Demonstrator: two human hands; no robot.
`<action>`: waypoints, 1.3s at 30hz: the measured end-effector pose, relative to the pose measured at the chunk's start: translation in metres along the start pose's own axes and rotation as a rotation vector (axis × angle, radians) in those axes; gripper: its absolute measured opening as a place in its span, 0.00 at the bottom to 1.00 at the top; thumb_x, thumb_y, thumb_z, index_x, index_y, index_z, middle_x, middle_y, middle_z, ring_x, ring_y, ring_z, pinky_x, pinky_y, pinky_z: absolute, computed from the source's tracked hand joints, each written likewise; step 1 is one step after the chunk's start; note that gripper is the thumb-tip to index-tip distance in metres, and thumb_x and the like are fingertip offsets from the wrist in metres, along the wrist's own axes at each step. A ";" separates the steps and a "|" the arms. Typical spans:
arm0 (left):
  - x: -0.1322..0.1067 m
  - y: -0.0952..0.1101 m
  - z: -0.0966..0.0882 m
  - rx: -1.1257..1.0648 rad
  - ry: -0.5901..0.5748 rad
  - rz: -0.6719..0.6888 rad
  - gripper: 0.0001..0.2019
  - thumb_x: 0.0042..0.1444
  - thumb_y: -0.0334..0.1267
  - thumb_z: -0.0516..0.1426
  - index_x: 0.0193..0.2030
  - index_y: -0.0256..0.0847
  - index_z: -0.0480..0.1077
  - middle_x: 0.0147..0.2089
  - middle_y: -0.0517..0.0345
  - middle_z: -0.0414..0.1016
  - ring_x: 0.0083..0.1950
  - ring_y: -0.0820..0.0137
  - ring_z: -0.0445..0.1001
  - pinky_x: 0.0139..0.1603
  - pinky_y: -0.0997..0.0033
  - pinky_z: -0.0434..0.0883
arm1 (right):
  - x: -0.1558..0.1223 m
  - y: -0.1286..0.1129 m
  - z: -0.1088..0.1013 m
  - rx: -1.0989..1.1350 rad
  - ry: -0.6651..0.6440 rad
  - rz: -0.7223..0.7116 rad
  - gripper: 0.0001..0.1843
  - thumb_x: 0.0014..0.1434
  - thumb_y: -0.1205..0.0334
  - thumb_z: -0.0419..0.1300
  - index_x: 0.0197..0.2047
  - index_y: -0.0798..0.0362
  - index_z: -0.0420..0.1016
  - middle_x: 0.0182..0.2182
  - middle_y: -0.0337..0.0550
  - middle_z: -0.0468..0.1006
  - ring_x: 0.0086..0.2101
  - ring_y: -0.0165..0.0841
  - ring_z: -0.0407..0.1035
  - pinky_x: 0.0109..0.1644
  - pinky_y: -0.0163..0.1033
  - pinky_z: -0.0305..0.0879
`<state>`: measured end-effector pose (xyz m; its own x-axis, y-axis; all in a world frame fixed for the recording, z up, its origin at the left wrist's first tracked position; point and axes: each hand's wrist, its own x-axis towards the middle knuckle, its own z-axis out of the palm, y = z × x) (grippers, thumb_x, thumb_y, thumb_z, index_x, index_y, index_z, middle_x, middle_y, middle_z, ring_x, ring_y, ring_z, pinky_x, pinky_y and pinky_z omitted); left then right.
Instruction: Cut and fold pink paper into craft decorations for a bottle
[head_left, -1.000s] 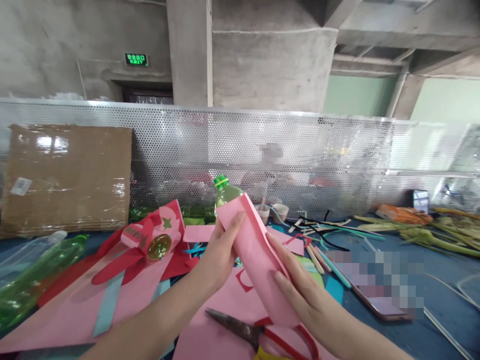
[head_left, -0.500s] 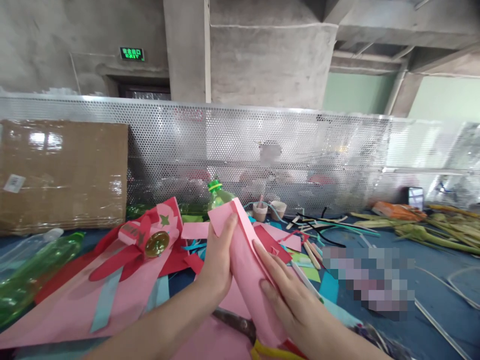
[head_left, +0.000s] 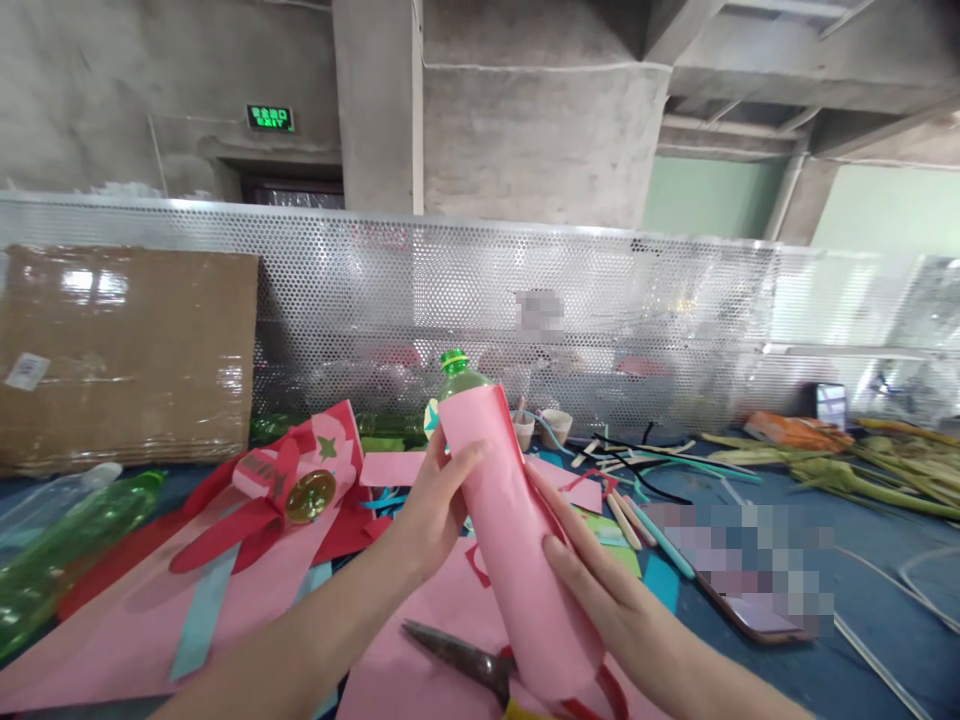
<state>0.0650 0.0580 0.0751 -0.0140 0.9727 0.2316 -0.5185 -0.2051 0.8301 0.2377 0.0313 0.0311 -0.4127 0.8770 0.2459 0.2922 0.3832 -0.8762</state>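
I hold a green plastic bottle wrapped in a sheet of pink paper; only its green cap and neck show above the paper. My left hand grips the wrapped bottle from the left, thumb across the paper. My right hand presses its fingers flat on the paper's right side, lower down. The bottle tilts away from me over the blue table. Scissors with red handles lie just under my hands on pink paper.
Left of my hands lie large pink sheets, a red paper decoration with a gold disc and a lying green bottle. A cardboard sheet leans on the perforated metal screen. Pencils, strips and green leaves lie to the right.
The pink paper, loosely folded around the bottle before, now lies rolled smooth and tight around it. My left thumb has moved onto the front of the roll; the bottle is lifted slightly.
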 end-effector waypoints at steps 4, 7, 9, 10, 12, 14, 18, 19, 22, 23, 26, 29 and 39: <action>0.000 0.000 -0.003 0.031 -0.036 -0.068 0.20 0.45 0.45 0.67 0.43 0.41 0.72 0.38 0.51 0.79 0.40 0.61 0.76 0.41 0.64 0.73 | -0.002 -0.002 0.000 0.013 -0.050 -0.008 0.33 0.67 0.39 0.44 0.71 0.39 0.46 0.70 0.32 0.46 0.68 0.35 0.33 0.69 0.52 0.33; -0.003 -0.002 0.000 0.034 -0.006 -0.107 0.17 0.45 0.46 0.66 0.38 0.38 0.73 0.35 0.50 0.78 0.36 0.62 0.76 0.39 0.64 0.73 | -0.006 -0.002 0.007 -0.050 -0.041 -0.064 0.31 0.69 0.44 0.44 0.71 0.42 0.46 0.70 0.34 0.45 0.68 0.34 0.35 0.69 0.51 0.38; -0.004 -0.003 0.003 0.025 0.036 -0.097 0.16 0.44 0.45 0.67 0.36 0.38 0.73 0.32 0.53 0.78 0.33 0.63 0.75 0.37 0.65 0.72 | -0.008 -0.001 0.011 -0.093 -0.003 -0.101 0.30 0.70 0.46 0.43 0.71 0.43 0.46 0.70 0.35 0.47 0.68 0.35 0.38 0.69 0.52 0.40; -0.005 -0.003 0.004 0.026 0.052 -0.090 0.16 0.43 0.44 0.67 0.36 0.39 0.73 0.32 0.54 0.77 0.32 0.64 0.75 0.36 0.65 0.72 | -0.008 0.000 0.013 -0.109 0.010 -0.113 0.29 0.70 0.47 0.43 0.71 0.43 0.47 0.70 0.36 0.48 0.68 0.35 0.39 0.69 0.52 0.41; -0.005 -0.002 0.006 0.031 0.075 -0.079 0.15 0.43 0.44 0.66 0.36 0.39 0.72 0.30 0.55 0.77 0.32 0.64 0.75 0.36 0.65 0.71 | -0.009 -0.001 0.014 -0.133 0.030 -0.128 0.28 0.71 0.49 0.42 0.71 0.43 0.47 0.70 0.37 0.49 0.68 0.35 0.41 0.69 0.51 0.44; -0.004 -0.002 0.007 0.032 0.116 -0.076 0.16 0.42 0.44 0.66 0.35 0.39 0.71 0.29 0.56 0.76 0.30 0.64 0.74 0.35 0.65 0.71 | -0.009 -0.002 0.014 -0.163 0.046 -0.139 0.27 0.71 0.50 0.41 0.71 0.43 0.47 0.70 0.38 0.50 0.68 0.35 0.42 0.69 0.51 0.45; -0.002 -0.001 0.006 -0.006 0.222 -0.073 0.16 0.42 0.44 0.67 0.34 0.39 0.70 0.26 0.58 0.75 0.27 0.66 0.73 0.34 0.66 0.70 | -0.010 -0.003 0.014 -0.281 0.009 -0.163 0.32 0.69 0.49 0.47 0.72 0.44 0.42 0.69 0.43 0.53 0.67 0.38 0.46 0.68 0.54 0.49; -0.002 -0.002 0.006 -0.014 0.238 -0.069 0.16 0.42 0.44 0.67 0.35 0.40 0.70 0.26 0.59 0.75 0.27 0.66 0.73 0.34 0.66 0.70 | -0.010 -0.003 0.014 -0.304 -0.002 -0.169 0.35 0.68 0.49 0.49 0.72 0.45 0.42 0.69 0.46 0.54 0.67 0.39 0.47 0.67 0.55 0.51; -0.002 -0.004 0.005 -0.021 0.260 -0.065 0.18 0.43 0.44 0.67 0.37 0.40 0.70 0.27 0.59 0.75 0.27 0.66 0.73 0.34 0.66 0.71 | -0.010 0.000 0.015 -0.332 -0.011 -0.160 0.36 0.67 0.51 0.51 0.72 0.48 0.42 0.67 0.52 0.56 0.66 0.43 0.51 0.65 0.56 0.55; -0.003 -0.005 0.005 -0.019 0.260 -0.069 0.18 0.43 0.44 0.67 0.39 0.40 0.70 0.28 0.59 0.75 0.27 0.66 0.73 0.35 0.65 0.71 | -0.009 0.001 0.015 -0.333 -0.013 -0.154 0.35 0.67 0.52 0.51 0.72 0.48 0.42 0.67 0.52 0.56 0.65 0.43 0.52 0.65 0.57 0.56; -0.002 -0.006 0.004 -0.014 0.242 -0.073 0.19 0.43 0.44 0.68 0.39 0.39 0.71 0.30 0.57 0.76 0.30 0.66 0.74 0.38 0.65 0.71 | -0.006 0.004 0.012 -0.295 -0.019 -0.154 0.34 0.67 0.54 0.50 0.72 0.46 0.43 0.69 0.48 0.54 0.67 0.42 0.48 0.66 0.57 0.52; 0.002 -0.003 0.000 -0.038 0.172 -0.098 0.20 0.43 0.45 0.68 0.40 0.37 0.72 0.35 0.54 0.78 0.36 0.63 0.76 0.41 0.65 0.72 | -0.002 0.004 0.006 -0.190 -0.035 -0.153 0.33 0.68 0.51 0.50 0.72 0.43 0.43 0.70 0.42 0.49 0.68 0.38 0.43 0.69 0.54 0.45; 0.027 0.024 -0.027 -0.144 0.059 -0.051 0.18 0.50 0.47 0.64 0.44 0.40 0.73 0.42 0.51 0.80 0.43 0.61 0.78 0.44 0.62 0.76 | -0.004 -0.007 -0.009 0.099 -0.247 0.113 0.41 0.62 0.34 0.49 0.72 0.41 0.44 0.71 0.34 0.45 0.68 0.41 0.43 0.68 0.47 0.50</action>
<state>0.0293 0.0827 0.0877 -0.0323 0.9870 0.1572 -0.6369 -0.1416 0.7579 0.2453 0.0274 0.0399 -0.5834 0.8108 0.0472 0.2675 0.2467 -0.9314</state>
